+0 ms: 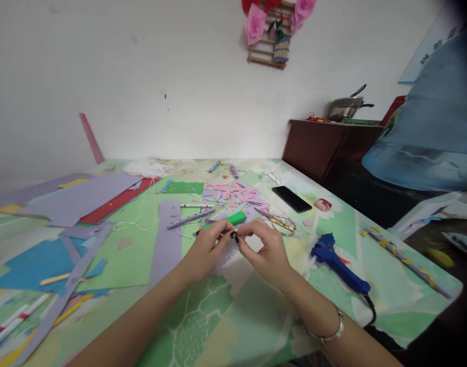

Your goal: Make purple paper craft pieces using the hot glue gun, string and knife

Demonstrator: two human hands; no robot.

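My left hand (207,251) and my right hand (267,250) meet over the middle of the table, fingertips pinched together. Between them hangs a pale purple paper strip (228,256) with a finely cut fringe; its upper end is hidden by the fingers. Just behind my hands lie a green-handled tool (236,218) and gold-handled scissors (282,223). A rolled purple paper stick (191,218) and a white pen (197,206) rest beyond my left hand. Pink and purple paper scraps (233,194) are heaped farther back.
A blue glue gun (342,265) with a black cord lies at the right, near a yellow-wrapped stick (405,260). A black phone (292,198) is behind it. Colored paper sheets (84,196) and white string (136,224) cover the left. A large blue water bottle (424,127) stands beyond the table.
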